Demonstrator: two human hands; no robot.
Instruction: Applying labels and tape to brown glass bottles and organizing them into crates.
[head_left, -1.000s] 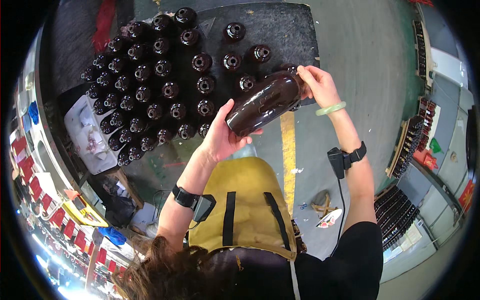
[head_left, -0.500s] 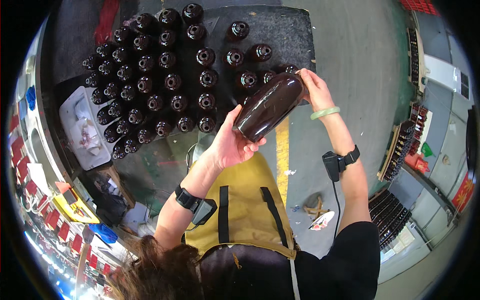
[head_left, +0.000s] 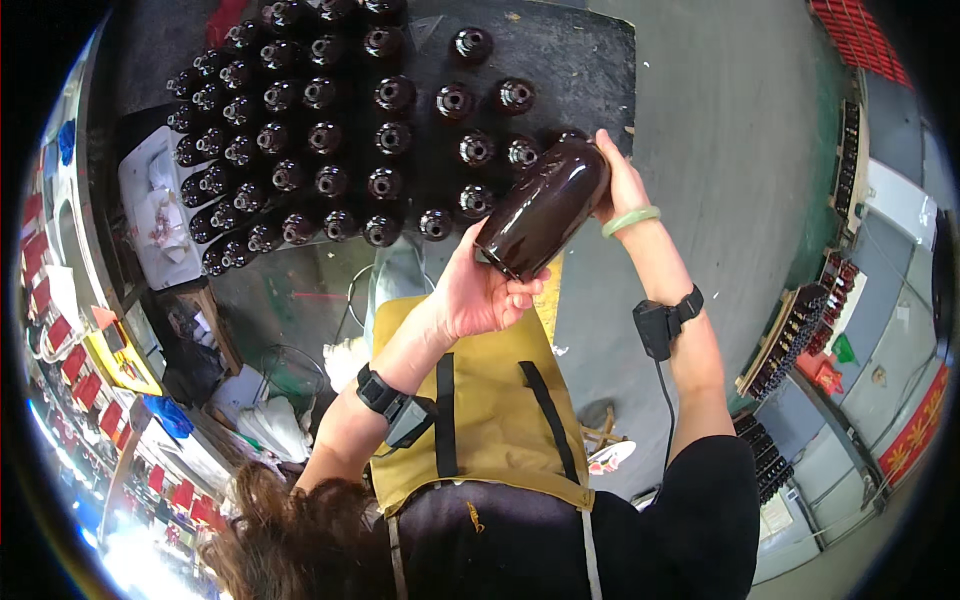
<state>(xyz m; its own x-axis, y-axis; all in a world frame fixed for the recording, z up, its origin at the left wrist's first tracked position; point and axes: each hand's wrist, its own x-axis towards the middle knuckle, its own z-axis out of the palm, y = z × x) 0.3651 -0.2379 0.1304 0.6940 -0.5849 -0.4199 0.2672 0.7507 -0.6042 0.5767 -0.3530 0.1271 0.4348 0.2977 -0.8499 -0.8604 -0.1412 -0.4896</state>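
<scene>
A glossy dark brown bottle is held tilted in front of me by both hands. My left hand is closed around its flat lower end, thumb on the side and fingers underneath. My right hand grips the rounded upper end, where the neck is hidden. Many similar bottles stand upright in rows on a dark tabletop, their narrow open necks facing up. Several more bottles stand looser just beyond the held one.
To the left of the rows is a white plastic tray holding crumpled pale material. Racks of dark bottles line the right side. A small wooden stool stands on the floor by my right elbow. My yellow apron hangs below my hands.
The view has shifted, so the bottle rows appear higher and slightly left. Both hands keep hold of the bottle, which is turned a little more upright in the picture.
</scene>
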